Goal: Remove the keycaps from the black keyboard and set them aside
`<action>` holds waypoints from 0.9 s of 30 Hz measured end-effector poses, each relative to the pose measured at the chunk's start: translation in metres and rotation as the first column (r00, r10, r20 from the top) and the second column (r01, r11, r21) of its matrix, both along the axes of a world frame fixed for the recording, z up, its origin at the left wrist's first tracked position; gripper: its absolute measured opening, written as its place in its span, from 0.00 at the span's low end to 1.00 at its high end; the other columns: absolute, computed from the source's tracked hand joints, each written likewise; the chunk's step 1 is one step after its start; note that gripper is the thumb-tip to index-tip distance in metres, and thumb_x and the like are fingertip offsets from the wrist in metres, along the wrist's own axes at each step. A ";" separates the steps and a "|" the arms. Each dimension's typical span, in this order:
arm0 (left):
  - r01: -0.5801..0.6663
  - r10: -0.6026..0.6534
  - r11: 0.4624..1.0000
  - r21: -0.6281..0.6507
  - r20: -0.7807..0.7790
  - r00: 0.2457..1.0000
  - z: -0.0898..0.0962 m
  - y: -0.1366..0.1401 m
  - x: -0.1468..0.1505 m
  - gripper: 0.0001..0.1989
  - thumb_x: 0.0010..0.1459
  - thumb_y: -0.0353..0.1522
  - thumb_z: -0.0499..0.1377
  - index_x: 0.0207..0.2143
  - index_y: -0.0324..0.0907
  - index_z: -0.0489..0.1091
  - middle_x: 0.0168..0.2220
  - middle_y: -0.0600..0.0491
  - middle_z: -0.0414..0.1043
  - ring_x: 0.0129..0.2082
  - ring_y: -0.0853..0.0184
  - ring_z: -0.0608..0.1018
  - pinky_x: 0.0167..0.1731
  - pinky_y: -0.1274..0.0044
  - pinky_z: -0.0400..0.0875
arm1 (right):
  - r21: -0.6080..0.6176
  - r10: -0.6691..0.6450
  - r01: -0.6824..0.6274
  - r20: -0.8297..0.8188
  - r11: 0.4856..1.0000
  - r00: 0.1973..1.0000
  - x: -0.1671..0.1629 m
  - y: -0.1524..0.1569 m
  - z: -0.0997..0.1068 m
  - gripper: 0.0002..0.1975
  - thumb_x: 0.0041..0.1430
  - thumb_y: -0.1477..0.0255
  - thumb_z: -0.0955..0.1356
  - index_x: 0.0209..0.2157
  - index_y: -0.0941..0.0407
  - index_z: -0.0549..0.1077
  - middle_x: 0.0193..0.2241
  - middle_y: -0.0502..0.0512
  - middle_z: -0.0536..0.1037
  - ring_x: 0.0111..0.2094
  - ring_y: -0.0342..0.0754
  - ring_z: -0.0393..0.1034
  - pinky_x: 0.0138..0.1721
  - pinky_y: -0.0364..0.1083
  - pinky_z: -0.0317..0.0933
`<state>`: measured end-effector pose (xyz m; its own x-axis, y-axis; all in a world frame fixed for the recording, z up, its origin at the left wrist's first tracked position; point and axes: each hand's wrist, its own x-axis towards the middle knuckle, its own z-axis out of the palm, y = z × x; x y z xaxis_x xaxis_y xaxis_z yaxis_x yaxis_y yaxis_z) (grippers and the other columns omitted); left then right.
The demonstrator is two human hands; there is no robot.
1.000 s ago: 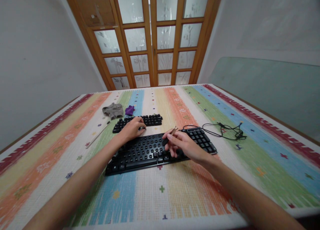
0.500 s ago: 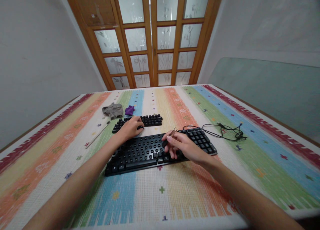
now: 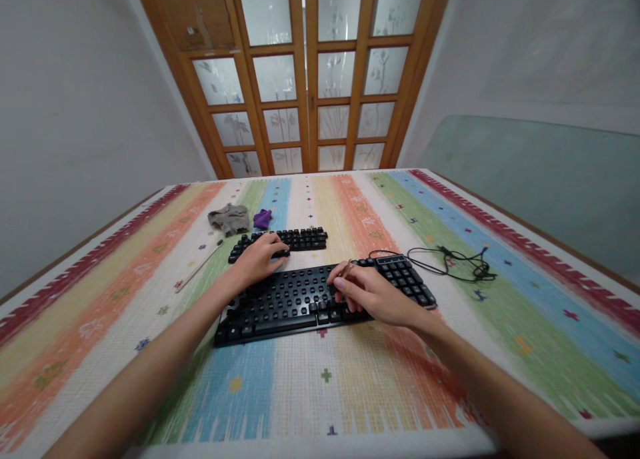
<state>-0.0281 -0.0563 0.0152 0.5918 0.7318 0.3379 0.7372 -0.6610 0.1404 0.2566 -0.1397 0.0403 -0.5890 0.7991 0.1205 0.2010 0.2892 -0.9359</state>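
A black keyboard point(image 3: 290, 292) lies across the striped cloth, with most keycaps off its left and middle part and its switches bare. Behind it stand loose black keycaps point(image 3: 305, 238) in rows. My left hand point(image 3: 261, 258) is over the left end of these rows, thumb and fingers closed about a black keycap point(image 3: 281, 253). Above the keyboard's right middle, my right hand point(image 3: 367, 289) is curled round a thin brownish tool point(image 3: 346, 268) whose kind I cannot make out. Something dark, perhaps a keycap, is partly hidden at its fingertips.
A grey cloth point(image 3: 229, 219) and a purple cloth point(image 3: 263, 218) lie behind the keycaps. A thin brush point(image 3: 200, 266) rests left of the keyboard. The black cable point(image 3: 450, 266) is coiled at the right. Wooden glazed doors point(image 3: 310, 99) stand beyond the table.
The view has shifted slightly, moving everything a little to the right. My right hand has turned slightly, and the dark piece at its fingertips shows less. My left hand stays at the keycaps.
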 end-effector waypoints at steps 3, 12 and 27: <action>-0.016 0.017 0.999 -0.044 0.020 1.000 0.003 -0.024 0.001 0.10 0.61 0.33 0.56 0.43 0.40 0.73 0.36 0.49 0.69 0.40 0.62 0.73 0.43 0.70 0.69 | 0.046 0.004 -0.006 0.038 0.999 0.999 -0.001 -0.001 0.000 0.13 0.68 0.64 0.60 0.36 0.59 0.68 0.27 0.51 0.71 0.22 0.39 0.64 0.23 0.40 0.59; -0.001 0.006 0.977 -0.211 0.025 1.000 -0.004 -0.074 0.005 0.17 0.65 0.39 0.53 0.51 0.39 0.70 0.33 0.49 0.73 0.33 0.64 0.75 0.37 0.73 0.70 | -0.076 -0.002 0.001 -0.015 0.997 1.000 -0.023 -0.004 -0.016 0.12 0.66 0.63 0.61 0.37 0.58 0.67 0.25 0.50 0.71 0.21 0.41 0.67 0.24 0.42 0.64; 0.051 -0.047 0.984 -0.172 0.030 0.998 -0.008 -0.073 0.008 0.12 0.64 0.37 0.55 0.43 0.39 0.72 0.33 0.50 0.72 0.33 0.64 0.75 0.37 0.73 0.70 | 0.100 -0.091 0.069 0.238 0.993 0.967 -0.048 0.032 -0.011 0.13 0.68 0.67 0.58 0.31 0.57 0.65 0.19 0.48 0.69 0.22 0.43 0.64 0.29 0.43 0.56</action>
